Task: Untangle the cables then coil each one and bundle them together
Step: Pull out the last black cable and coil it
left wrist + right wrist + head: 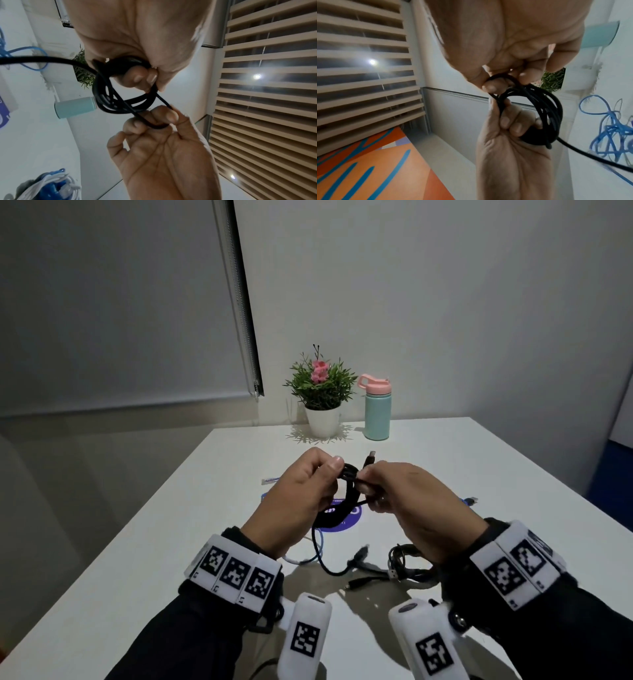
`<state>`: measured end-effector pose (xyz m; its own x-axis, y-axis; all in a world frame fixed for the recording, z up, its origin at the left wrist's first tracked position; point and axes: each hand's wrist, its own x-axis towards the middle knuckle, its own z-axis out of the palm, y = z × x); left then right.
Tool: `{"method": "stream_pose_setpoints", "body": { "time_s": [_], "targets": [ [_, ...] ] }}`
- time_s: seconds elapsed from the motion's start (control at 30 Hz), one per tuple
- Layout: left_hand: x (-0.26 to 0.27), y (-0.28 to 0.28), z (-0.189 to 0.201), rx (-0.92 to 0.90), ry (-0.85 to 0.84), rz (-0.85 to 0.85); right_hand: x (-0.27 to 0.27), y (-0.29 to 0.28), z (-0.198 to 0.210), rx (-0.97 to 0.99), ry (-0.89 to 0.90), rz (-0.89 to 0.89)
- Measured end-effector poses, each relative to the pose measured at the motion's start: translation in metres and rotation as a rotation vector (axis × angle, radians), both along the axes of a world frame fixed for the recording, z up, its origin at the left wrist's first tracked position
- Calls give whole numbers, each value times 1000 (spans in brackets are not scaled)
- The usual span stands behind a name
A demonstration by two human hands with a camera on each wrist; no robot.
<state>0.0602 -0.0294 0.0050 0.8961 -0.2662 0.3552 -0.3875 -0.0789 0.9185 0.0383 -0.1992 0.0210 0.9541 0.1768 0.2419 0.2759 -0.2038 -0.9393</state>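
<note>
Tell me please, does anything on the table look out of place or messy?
Yes: a blue cable lies in a loose tangle on the table, not yet coiled, unlike the black cable both hands hold in loops.

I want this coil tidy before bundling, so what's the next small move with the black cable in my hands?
Probably lay the loop your right hand pinches onto the coil your left hand grips, then draw up more slack. A tail hangs loose toward the table, so coiling isn't finished.
</note>
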Motion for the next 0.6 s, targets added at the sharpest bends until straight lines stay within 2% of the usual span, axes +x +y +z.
{"method": "stream_pose_setpoints", "body": {
  "time_s": [0.07,0.13,0.2,0.27,0.33,0.4,0.43,0.53,0.6],
  "targets": [
    [2,5,1,37,-65,41,0,-2,2,33,46,55],
    [4,9,1,45,-73,50,-2,-3,5,-5,-12,126],
    [5,11,1,61,-77,65,-3,-7,9,72,-50,149],
    [7,13,1,96,-100,114,-3,-12,13,77,-64,108],
    [6,12,2,72,-62,139,-2,-18,13,-57,-160,6],
    [5,10,4,-17,8,129,0,-21,14,-185,-290,-99],
    [4,8,6,-74,41,118,1,-22,14,-185,-310,-136],
    [0,5,10,-346,167,2,10,-26,8,-153,-312,-213],
    [-3,2,11,-491,276,-112,13,-25,4,-152,-266,-183]
  ]
}}
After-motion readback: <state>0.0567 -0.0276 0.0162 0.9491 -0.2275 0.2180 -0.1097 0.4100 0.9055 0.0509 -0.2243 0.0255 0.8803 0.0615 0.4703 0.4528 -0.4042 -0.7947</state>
